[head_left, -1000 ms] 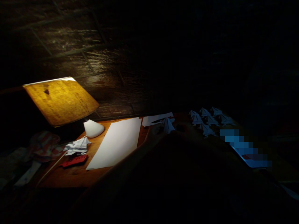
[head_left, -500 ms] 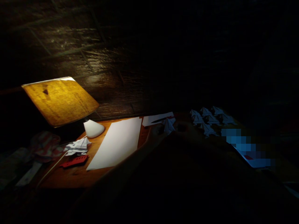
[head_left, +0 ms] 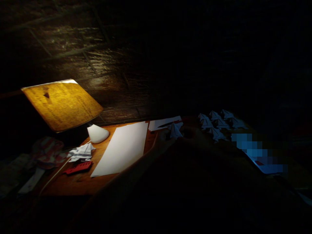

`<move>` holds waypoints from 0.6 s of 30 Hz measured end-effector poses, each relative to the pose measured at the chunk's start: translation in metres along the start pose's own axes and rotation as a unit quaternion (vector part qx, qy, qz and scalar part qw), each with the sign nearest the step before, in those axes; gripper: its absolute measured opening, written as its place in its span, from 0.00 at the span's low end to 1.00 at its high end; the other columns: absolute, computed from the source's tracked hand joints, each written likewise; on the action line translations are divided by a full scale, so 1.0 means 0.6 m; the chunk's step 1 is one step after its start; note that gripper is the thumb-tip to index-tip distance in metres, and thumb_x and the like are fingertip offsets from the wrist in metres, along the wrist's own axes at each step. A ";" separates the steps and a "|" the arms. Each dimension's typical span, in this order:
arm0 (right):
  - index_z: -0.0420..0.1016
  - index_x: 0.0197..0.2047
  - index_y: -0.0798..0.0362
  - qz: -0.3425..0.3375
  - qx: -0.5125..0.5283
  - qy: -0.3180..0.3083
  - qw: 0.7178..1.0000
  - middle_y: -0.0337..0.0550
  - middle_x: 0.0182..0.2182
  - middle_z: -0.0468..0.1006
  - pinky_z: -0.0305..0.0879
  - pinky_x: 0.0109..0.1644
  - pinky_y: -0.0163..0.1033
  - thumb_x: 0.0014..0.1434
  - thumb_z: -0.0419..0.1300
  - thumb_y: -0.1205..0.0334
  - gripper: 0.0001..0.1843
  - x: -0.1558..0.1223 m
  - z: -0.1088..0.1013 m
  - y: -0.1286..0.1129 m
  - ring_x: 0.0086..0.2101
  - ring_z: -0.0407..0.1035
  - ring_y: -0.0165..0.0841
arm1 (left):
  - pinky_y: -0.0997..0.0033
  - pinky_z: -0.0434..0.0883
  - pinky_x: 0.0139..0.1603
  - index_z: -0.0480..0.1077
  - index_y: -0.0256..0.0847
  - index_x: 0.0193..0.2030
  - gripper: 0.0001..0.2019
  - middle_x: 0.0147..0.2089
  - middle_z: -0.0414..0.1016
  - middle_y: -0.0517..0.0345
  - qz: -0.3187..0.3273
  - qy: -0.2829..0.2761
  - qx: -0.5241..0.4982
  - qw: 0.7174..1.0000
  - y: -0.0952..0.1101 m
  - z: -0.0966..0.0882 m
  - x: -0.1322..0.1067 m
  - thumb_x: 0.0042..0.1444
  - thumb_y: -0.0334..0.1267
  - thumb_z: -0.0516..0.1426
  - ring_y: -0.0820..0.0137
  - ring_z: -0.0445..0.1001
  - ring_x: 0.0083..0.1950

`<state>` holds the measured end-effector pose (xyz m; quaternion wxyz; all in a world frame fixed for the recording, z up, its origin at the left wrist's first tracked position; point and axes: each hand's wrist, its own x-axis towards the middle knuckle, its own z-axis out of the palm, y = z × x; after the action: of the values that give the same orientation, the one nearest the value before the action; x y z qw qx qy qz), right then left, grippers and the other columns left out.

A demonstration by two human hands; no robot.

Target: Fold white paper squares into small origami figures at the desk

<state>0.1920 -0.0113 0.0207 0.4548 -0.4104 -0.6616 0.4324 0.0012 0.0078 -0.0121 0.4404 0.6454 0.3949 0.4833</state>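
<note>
My left hand (head_left: pixel 162 139) curls round the left side of a folded white origami figure (head_left: pixel 175 130), which looks like a frog. From the other side my right hand (head_left: pixel 192 135) closes on the same paper. Both hands are in deep shadow, so single fingers hardly show. Several similar origami figures (head_left: pixel 216 134) stand in rows just right of my right hand. Behind the held figure lie paper sheets (head_left: pixel 158 125), with a dark pointed object (head_left: pixel 166 124) on top.
A lit lamp with a yellow shade (head_left: pixel 63 105) and white base (head_left: pixel 97 134) stands left. White sheets (head_left: pixel 122 148) lie on the wooden table (head_left: pixel 73 186), near crumpled striped paper (head_left: pixel 81 152) and a red toothed object (head_left: pixel 79 168). A phone-like bright blue screen (head_left: pixel 263 165) lies right.
My right hand has shifted slightly, and its fingers now sit close against the origami figure's right side. The figure stays almost in place between both hands.
</note>
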 end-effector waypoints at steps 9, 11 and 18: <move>0.74 0.30 0.53 -0.012 0.083 -0.032 0.996 0.38 0.27 0.75 0.62 0.32 0.35 0.47 0.67 0.60 0.08 0.002 0.007 0.022 0.29 0.68 0.31 | 0.68 0.72 0.39 0.75 0.37 0.36 0.10 0.36 0.80 0.54 0.036 -0.002 0.004 0.999 0.015 0.004 -0.003 0.49 0.38 0.65 0.66 0.76 0.38; 0.72 0.26 0.53 -0.015 0.097 -0.031 0.995 0.37 0.25 0.73 0.61 0.32 0.35 0.46 0.68 0.60 0.09 0.004 0.006 0.024 0.28 0.66 0.31 | 0.68 0.72 0.39 0.74 0.37 0.33 0.08 0.34 0.79 0.55 0.051 0.003 0.016 0.999 0.011 0.003 -0.002 0.49 0.38 0.66 0.67 0.76 0.37; 0.72 0.24 0.54 0.002 0.145 -0.021 0.989 0.37 0.24 0.72 0.60 0.32 0.35 0.44 0.71 0.58 0.12 0.011 -0.007 0.017 0.27 0.65 0.30 | 0.65 0.74 0.44 0.77 0.36 0.43 0.11 0.42 0.81 0.50 0.048 0.019 0.012 0.999 0.012 0.009 -0.008 0.54 0.39 0.64 0.64 0.78 0.43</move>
<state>0.1957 -0.0013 0.0134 0.4948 -0.3327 -0.6004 0.5329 0.0058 0.0001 -0.0074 0.4013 0.6597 0.3772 0.5114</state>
